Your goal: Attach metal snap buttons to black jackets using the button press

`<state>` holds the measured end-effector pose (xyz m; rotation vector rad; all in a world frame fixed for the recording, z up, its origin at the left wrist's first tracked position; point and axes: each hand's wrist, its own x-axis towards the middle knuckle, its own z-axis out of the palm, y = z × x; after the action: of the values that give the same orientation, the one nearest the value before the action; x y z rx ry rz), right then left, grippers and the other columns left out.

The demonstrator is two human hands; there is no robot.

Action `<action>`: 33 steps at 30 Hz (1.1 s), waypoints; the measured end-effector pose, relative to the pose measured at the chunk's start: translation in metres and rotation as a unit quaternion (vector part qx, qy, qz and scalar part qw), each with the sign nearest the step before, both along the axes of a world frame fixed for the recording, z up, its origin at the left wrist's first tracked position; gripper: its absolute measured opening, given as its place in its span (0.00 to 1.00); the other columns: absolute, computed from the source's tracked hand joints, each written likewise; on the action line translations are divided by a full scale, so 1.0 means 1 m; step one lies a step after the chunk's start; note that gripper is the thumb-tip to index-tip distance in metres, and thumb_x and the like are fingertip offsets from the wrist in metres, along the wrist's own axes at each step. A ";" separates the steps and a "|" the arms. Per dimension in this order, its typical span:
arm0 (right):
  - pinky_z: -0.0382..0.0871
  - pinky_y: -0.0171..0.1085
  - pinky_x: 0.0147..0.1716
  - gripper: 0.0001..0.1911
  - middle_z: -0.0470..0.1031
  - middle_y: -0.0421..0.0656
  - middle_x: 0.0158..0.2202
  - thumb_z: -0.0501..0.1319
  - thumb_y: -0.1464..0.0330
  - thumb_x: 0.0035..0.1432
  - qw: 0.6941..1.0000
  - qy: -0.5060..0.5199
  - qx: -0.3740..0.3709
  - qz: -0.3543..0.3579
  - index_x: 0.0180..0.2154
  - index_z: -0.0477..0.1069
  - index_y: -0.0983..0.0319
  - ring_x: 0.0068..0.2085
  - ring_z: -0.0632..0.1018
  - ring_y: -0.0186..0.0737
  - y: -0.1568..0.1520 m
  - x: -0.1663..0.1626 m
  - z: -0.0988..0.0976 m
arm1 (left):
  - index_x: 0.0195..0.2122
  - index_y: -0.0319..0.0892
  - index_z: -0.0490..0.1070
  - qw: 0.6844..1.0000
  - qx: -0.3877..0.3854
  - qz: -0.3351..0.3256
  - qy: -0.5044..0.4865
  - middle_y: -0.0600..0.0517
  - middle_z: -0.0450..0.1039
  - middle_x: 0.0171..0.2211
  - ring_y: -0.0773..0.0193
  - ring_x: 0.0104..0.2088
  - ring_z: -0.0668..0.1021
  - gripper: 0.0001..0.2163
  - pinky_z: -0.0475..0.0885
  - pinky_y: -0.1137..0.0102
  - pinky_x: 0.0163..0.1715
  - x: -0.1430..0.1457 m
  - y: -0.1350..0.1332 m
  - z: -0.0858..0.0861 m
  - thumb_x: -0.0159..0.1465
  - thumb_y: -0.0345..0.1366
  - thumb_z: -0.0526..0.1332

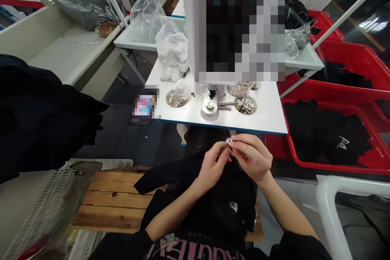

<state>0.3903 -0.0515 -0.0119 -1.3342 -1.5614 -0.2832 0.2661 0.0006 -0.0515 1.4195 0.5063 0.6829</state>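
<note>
A black garment [213, 215] lies across the person's lap above a slatted wooden bench [112, 199]. Over it, the right hand's [251, 158] grip is closed, its fingertips steadily pinching a small silver metal ring [228, 141] by the edge, while the curled left hand [211, 166] sits just below; whether it holds anything, I cannot tell. Farther off, a white tabletop [262, 118] carries a press base [210, 107] and round dishes of metal fasteners [176, 99].
</note>
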 end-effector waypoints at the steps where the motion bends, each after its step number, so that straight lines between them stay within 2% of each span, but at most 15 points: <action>1: 0.76 0.39 0.34 0.21 0.76 0.44 0.39 0.63 0.81 0.50 1.000 -0.012 0.005 -0.006 0.45 0.72 0.56 0.38 0.78 0.40 -0.002 -0.001 0.001 | 0.47 0.40 0.67 0.999 -0.024 0.016 -0.038 0.52 0.71 0.33 0.68 0.31 0.73 0.11 0.70 0.71 0.35 -0.004 0.005 0.009 0.68 0.38 0.51; 3: 0.76 0.39 0.34 0.20 0.76 0.44 0.37 0.65 0.81 0.49 0.999 -0.037 0.014 -0.012 0.43 0.72 0.57 0.38 0.78 0.39 -0.004 -0.004 0.003 | 0.50 0.42 0.68 0.995 -0.039 0.023 -0.090 0.51 0.71 0.34 0.68 0.32 0.74 0.12 0.71 0.72 0.36 -0.011 0.011 0.020 0.67 0.37 0.54; 6: 0.76 0.38 0.33 0.19 0.76 0.43 0.36 0.65 0.80 0.49 0.998 -0.056 0.018 -0.012 0.42 0.72 0.57 0.37 0.78 0.38 -0.005 -0.008 0.005 | 0.49 0.43 0.71 0.992 -0.025 0.022 -0.119 0.49 0.72 0.38 0.66 0.37 0.75 0.12 0.72 0.72 0.39 -0.015 0.014 0.025 0.64 0.36 0.58; 8: 0.76 0.37 0.33 0.19 0.76 0.43 0.36 0.65 0.80 0.49 0.998 -0.056 0.015 -0.011 0.42 0.72 0.57 0.36 0.78 0.38 -0.005 -0.010 0.005 | 0.46 0.44 0.73 0.991 -0.018 0.024 -0.127 0.49 0.72 0.38 0.65 0.39 0.75 0.10 0.72 0.72 0.40 -0.014 0.013 0.023 0.63 0.34 0.60; 14: 0.76 0.37 0.32 0.22 0.76 0.42 0.36 0.65 0.80 0.48 0.999 -0.034 -0.012 -0.006 0.45 0.71 0.58 0.36 0.78 0.38 -0.007 -0.012 0.001 | 0.47 0.47 0.73 0.989 -0.029 0.033 -0.140 0.51 0.72 0.38 0.66 0.38 0.75 0.13 0.72 0.72 0.39 -0.011 0.014 0.014 0.60 0.31 0.63; 17: 0.75 0.38 0.32 0.24 0.77 0.42 0.35 0.65 0.81 0.47 0.999 -0.027 -0.017 -0.009 0.47 0.71 0.58 0.35 0.77 0.38 -0.008 -0.015 -0.001 | 0.44 0.46 0.75 0.990 -0.028 0.029 -0.136 0.51 0.71 0.36 0.67 0.35 0.74 0.11 0.72 0.72 0.38 -0.012 0.017 0.012 0.60 0.31 0.64; 21: 0.75 0.37 0.30 0.26 0.76 0.43 0.34 0.65 0.81 0.48 0.999 -0.032 -0.016 -0.002 0.49 0.71 0.59 0.34 0.77 0.38 -0.008 -0.018 -0.002 | 0.46 0.47 0.75 0.988 -0.021 0.008 -0.153 0.51 0.70 0.35 0.68 0.34 0.73 0.14 0.71 0.73 0.37 -0.013 0.021 0.011 0.58 0.34 0.66; 25: 0.74 0.38 0.31 0.28 0.76 0.44 0.35 0.64 0.81 0.49 0.999 -0.037 -0.028 0.018 0.52 0.69 0.59 0.35 0.76 0.39 -0.009 -0.020 -0.002 | 0.44 0.47 0.76 0.989 0.003 0.005 -0.150 0.50 0.71 0.33 0.66 0.34 0.73 0.11 0.71 0.72 0.34 -0.016 0.027 0.010 0.60 0.38 0.64; 29: 0.75 0.40 0.32 0.28 0.75 0.46 0.37 0.61 0.80 0.51 0.998 -0.036 -0.038 0.044 0.55 0.67 0.61 0.37 0.76 0.41 -0.011 -0.023 -0.003 | 0.43 0.46 0.76 0.989 0.037 -0.008 -0.144 0.50 0.73 0.33 0.66 0.34 0.74 0.10 0.70 0.73 0.34 -0.020 0.032 0.010 0.61 0.38 0.63; 33: 0.74 0.40 0.33 0.27 0.73 0.45 0.38 0.61 0.81 0.50 0.997 0.033 -0.055 0.051 0.52 0.69 0.59 0.38 0.76 0.40 -0.016 -0.023 0.003 | 0.43 0.43 0.76 0.987 0.011 -0.052 -0.151 0.48 0.72 0.32 0.66 0.32 0.75 0.11 0.71 0.72 0.32 -0.022 0.034 0.010 0.63 0.40 0.61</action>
<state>0.3669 -0.0672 -0.0092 -1.3307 -1.6027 -0.0908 0.2441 0.0343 -0.0420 1.3222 0.1859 0.8047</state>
